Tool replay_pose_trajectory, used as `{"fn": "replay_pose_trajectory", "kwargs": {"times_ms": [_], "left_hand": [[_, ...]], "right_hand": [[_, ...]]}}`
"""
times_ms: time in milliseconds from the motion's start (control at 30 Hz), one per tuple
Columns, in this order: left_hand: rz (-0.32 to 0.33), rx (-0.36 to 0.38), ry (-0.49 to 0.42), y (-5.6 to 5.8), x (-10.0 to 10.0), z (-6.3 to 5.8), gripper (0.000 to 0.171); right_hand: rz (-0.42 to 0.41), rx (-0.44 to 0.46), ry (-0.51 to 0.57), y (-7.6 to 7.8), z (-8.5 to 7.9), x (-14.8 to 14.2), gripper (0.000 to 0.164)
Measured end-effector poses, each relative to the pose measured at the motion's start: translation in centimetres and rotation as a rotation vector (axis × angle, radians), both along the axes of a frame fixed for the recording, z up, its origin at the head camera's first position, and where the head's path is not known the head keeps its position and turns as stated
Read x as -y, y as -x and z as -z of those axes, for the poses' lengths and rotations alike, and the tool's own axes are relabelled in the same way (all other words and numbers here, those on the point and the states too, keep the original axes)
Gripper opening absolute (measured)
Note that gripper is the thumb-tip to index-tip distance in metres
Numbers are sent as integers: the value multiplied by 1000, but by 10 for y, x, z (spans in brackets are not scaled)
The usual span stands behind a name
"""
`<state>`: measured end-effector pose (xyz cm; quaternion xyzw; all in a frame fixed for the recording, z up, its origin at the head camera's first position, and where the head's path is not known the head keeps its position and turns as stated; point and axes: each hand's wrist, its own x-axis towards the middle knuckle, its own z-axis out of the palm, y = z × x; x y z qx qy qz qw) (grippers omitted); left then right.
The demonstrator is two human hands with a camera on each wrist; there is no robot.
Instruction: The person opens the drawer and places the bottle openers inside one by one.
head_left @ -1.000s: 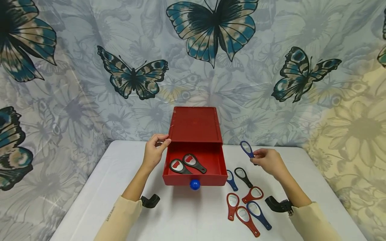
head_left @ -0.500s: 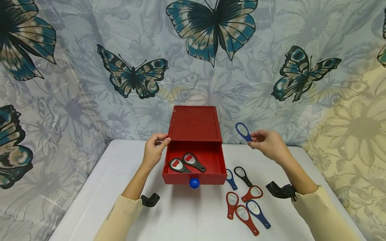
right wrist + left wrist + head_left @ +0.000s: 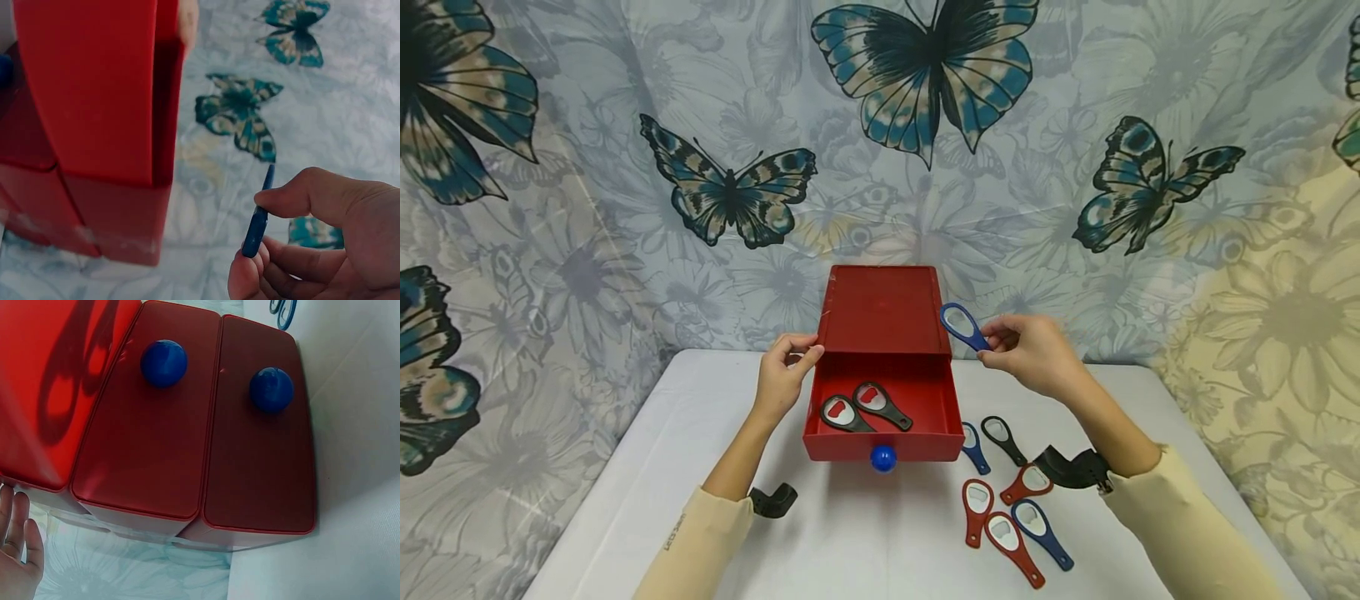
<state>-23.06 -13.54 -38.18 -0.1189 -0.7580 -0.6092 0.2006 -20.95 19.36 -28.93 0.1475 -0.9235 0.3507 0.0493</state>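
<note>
My right hand [image 3: 1033, 354] pinches a blue bottle opener [image 3: 976, 337] by its handle, ring end pointing left, above the table beside the red drawer cabinet [image 3: 886, 308]. In the right wrist view, the thumb and fingers hold the bottle opener [image 3: 256, 231] edge-on. My left hand [image 3: 781, 379] rests its fingertips against the cabinet's left side; the left wrist view shows fairly straight fingers [image 3: 17, 519] there. The top drawer [image 3: 883, 450], with a blue knob, is pulled out. Two black bottle openers [image 3: 882, 406] lie inside it, one overlapping the other's edge.
Right of the cabinet, several blue, red and black bottle openers [image 3: 1015, 542] lie on the white table [image 3: 820, 542]. Two lower drawers [image 3: 262, 456] with blue knobs are closed. A butterfly-print cloth [image 3: 730, 292] hangs behind the table.
My right hand has lifted the blue bottle opener off the table's right side and carried it left, to the cabinet's right edge. The left hand has stayed in place.
</note>
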Motion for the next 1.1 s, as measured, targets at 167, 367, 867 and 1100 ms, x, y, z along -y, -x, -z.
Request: {"fn": "replay_pose_trajectory", "kwargs": {"times_ms": [167,367,867,1100], "left_hand": [[1,-3,-7,-1,0,0,21],[1,5,-16,0,0,1,22],[-12,-30,-10,7,0,10,21],[-16,-24,-28,23,5,31,21]], "right_hand": [[-75,-11,-20,-4,-2,15,21],[-162,12,-81,-9,0,33,20],[-195,29,-289,-11,11,71,20],[-170,-109,-423,-13,22,85,9]]}}
